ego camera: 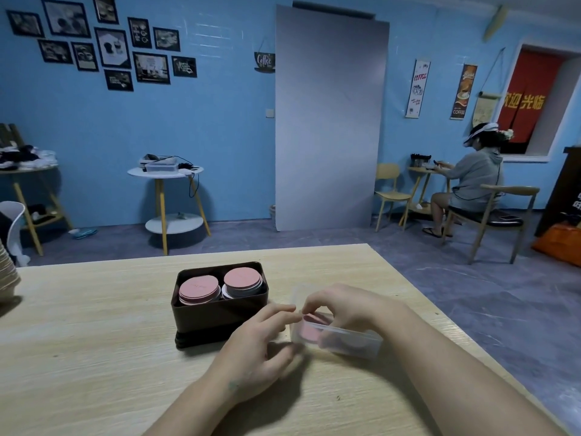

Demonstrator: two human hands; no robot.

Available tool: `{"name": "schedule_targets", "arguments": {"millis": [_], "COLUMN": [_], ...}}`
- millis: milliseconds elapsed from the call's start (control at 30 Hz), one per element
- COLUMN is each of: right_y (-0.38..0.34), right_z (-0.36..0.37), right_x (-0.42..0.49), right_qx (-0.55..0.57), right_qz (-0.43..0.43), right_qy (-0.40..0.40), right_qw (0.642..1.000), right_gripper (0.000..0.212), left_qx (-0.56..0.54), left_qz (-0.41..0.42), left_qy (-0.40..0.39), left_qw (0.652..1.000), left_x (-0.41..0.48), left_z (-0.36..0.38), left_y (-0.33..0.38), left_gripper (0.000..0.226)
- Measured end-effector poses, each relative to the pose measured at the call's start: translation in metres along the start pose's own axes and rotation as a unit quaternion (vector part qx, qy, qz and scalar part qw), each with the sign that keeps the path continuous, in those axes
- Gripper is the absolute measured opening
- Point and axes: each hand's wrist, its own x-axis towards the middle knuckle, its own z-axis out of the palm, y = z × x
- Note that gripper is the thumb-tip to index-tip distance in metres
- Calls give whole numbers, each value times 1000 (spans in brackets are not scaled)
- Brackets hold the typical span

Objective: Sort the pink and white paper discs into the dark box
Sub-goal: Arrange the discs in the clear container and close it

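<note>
Discs (198, 289) stand in two stacks inside the dark box (220, 313) on the table (94, 341), pink on top. More pink discs lie in the clear tub (352, 341) just beside it, so sorting looks mostly done. The right hand (342, 306) curls into the tub; I cannot tell if it pinches a disc. The left hand (261, 341) touches the rim, fingers relaxed.

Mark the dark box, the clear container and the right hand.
dark box (204, 319): head view, front wall.
clear container (352, 343): head view, near wall.
right hand (342, 305): head view, back of hand.
</note>
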Motion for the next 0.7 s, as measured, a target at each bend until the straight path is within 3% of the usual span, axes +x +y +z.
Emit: {"name": "schedule_targets", "arguments": {"millis": [167, 433, 700], "right_y": [3, 8, 13], "right_z": [5, 2, -7], "right_x": [-1, -4, -18], "right_qx": [29, 90, 2], "right_qz": [-10, -28, -33], "right_qy": [52, 78, 135], "right_qw": [998, 993, 990], "right_gripper": [30, 37, 44], "left_qx": [-1, 34, 37], "left_qz": [-1, 7, 9], "left_qy": [1, 14, 16], "left_qw": [1000, 999, 999], "left_x": [0, 1, 2], "left_z": [-1, -1, 0], "left_y": [3, 6, 7], "left_gripper": [38, 32, 32]}}
